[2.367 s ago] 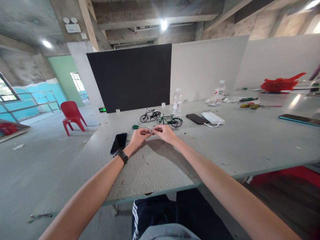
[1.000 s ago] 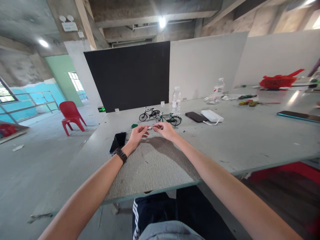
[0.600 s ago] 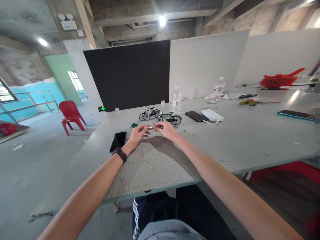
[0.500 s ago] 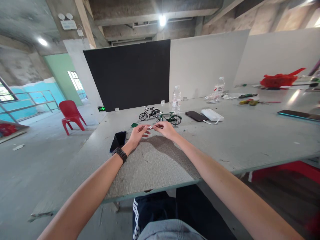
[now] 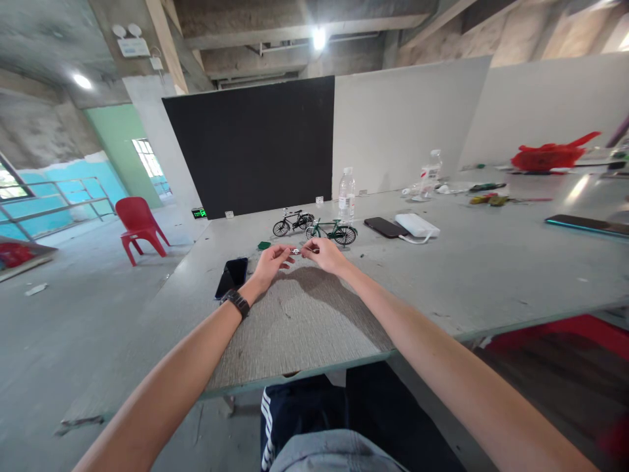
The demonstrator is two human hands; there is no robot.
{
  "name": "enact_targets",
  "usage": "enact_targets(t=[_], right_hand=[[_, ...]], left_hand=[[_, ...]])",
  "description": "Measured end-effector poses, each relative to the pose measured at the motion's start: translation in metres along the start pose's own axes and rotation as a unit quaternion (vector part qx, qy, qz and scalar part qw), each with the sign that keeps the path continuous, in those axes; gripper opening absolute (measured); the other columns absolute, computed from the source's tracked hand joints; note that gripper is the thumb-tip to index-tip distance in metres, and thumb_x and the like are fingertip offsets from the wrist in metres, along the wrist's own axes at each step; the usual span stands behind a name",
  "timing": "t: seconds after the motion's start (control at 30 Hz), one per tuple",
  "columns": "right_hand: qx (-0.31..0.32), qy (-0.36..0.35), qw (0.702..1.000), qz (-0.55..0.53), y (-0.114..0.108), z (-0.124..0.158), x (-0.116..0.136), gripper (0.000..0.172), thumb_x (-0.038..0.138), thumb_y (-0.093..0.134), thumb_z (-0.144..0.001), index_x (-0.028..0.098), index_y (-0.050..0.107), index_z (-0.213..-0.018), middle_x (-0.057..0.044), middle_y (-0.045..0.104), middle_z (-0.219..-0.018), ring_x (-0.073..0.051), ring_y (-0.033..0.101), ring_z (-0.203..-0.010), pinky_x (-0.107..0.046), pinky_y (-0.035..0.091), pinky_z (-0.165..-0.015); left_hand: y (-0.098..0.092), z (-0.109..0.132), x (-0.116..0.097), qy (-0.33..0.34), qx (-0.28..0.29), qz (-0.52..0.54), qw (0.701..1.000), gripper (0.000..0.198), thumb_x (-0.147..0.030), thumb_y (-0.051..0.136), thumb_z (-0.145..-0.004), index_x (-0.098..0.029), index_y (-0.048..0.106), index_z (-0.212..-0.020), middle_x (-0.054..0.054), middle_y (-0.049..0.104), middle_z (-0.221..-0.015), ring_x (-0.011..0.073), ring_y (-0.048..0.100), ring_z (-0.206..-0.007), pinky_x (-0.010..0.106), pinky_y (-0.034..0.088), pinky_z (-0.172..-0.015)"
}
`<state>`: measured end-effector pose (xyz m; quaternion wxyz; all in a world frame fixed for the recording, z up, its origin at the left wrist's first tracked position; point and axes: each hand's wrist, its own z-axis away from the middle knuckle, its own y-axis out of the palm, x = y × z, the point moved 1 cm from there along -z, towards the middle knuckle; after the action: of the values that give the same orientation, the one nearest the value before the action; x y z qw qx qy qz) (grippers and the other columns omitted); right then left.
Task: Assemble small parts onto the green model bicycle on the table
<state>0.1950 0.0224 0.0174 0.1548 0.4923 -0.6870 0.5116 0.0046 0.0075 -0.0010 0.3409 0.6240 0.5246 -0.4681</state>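
Between my fingertips is a small silvery metal part [image 5: 295,252], too small to make out fully. My left hand [image 5: 273,263] pinches its left end, with the lower fingers loosely curled. From the other side, the thumb and forefinger of my right hand [image 5: 324,254] close on its right end. Both hands are just above the table. Just beyond them a green model bicycle [image 5: 337,232] stands upright, and a black model bicycle [image 5: 289,224] stands behind it to the left. A small green piece [image 5: 264,246] lies beside my left hand.
A dark phone [image 5: 232,276] lies left of my left wrist. Right of the bicycles are a clear bottle [image 5: 346,195], another phone [image 5: 384,227] and a white power bank [image 5: 417,226] with a cable. Tools [image 5: 490,199] and a red bag [image 5: 548,157] lie farther right on the table [image 5: 466,269].
Both hands stay in nearly the same place. The small metal part shows slightly differently between the fingertips, as if turned a little.
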Motion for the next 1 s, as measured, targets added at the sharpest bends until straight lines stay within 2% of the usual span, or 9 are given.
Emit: enact_targets(t=[0.17, 0.37, 0.6, 1.0], right_hand=[[-0.015, -0.009, 1.0, 0.012, 0.001, 0.001, 0.0, 0.02, 0.036, 0.063, -0.088, 0.017, 0.066, -0.08, -0.004, 0.069, -0.075, -0.017, 0.059, -0.07, -0.029, 0.042, -0.067], [-0.034, -0.044, 0.996, 0.064, -0.003, 0.003, 0.005, 0.015, 0.029, 0.063, -0.089, 0.018, 0.069, -0.082, -0.004, 0.071, -0.079, -0.015, 0.059, -0.069, -0.028, 0.041, -0.068], [-0.027, -0.07, 0.995, 0.067, -0.005, 0.004, 0.008, 0.015, 0.027, 0.061, -0.091, 0.019, 0.072, -0.085, -0.005, 0.073, -0.084, -0.017, 0.063, -0.076, -0.029, 0.043, -0.072], [0.034, -0.095, 0.993, 0.057, -0.004, 0.007, 0.013, 0.023, 0.036, 0.055, -0.094, 0.02, 0.068, -0.084, -0.004, 0.069, -0.078, -0.016, 0.059, -0.068, -0.029, 0.041, -0.065]], left_hand=[[0.001, -0.002, 0.002, 0.01, -0.011, -0.024, 1.0, 0.039, -0.048, 0.066, -0.085, -0.013, 0.067, -0.104, 0.012, 0.071, -0.098, 0.0152, 0.065, -0.076, 0.027, 0.051, -0.065], [0.002, -0.003, 0.007, 0.034, -0.029, -0.118, 0.992, 0.03, -0.041, 0.064, -0.084, -0.014, 0.069, -0.095, 0.011, 0.074, -0.095, 0.0153, 0.065, -0.075, 0.026, 0.049, -0.063], [0.005, -0.002, 0.005, 0.035, 0.046, -0.179, 0.982, 0.026, -0.034, 0.061, -0.086, -0.014, 0.074, -0.096, 0.009, 0.075, -0.089, 0.0147, 0.065, -0.073, 0.026, 0.049, -0.069], [0.008, 0.003, -0.001, 0.038, 0.074, -0.19, 0.978, 0.019, -0.022, 0.057, -0.081, -0.013, 0.074, -0.085, 0.007, 0.073, -0.081, 0.0144, 0.064, -0.068, 0.025, 0.046, -0.064]])
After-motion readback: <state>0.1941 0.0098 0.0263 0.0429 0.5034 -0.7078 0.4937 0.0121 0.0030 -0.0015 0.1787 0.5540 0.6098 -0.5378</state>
